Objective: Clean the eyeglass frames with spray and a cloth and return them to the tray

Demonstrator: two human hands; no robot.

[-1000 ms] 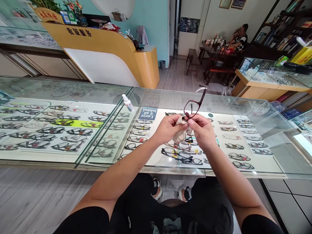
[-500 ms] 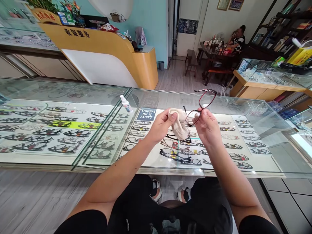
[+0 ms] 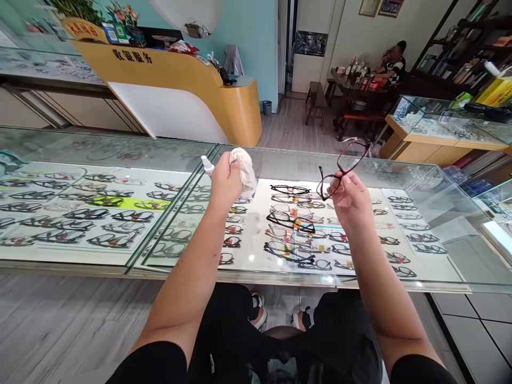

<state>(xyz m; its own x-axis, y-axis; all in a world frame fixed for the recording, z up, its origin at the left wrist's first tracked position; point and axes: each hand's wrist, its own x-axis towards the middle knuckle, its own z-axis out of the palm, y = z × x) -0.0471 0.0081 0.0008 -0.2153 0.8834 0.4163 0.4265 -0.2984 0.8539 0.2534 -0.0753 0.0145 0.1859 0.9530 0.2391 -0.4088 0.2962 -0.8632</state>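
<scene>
Cloth [image 3: 246, 172] gripped by left fingers [image 3: 235, 178] has shifted leftward above the glass counter [image 3: 251, 234], right fingers [image 3: 355, 188] pinching glasses [image 3: 343, 170], desk [image 3: 240, 109] beyond.

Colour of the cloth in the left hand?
The cloth is cream-white, seen best in the head view.

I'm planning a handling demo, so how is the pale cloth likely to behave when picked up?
The pale cloth is probably floppy: it bunches and folds in the left hand. It looks light for its size, as a simple pinch grip holds it up. Crumpled fabric like this also seems unlikely to break or roll.
</scene>
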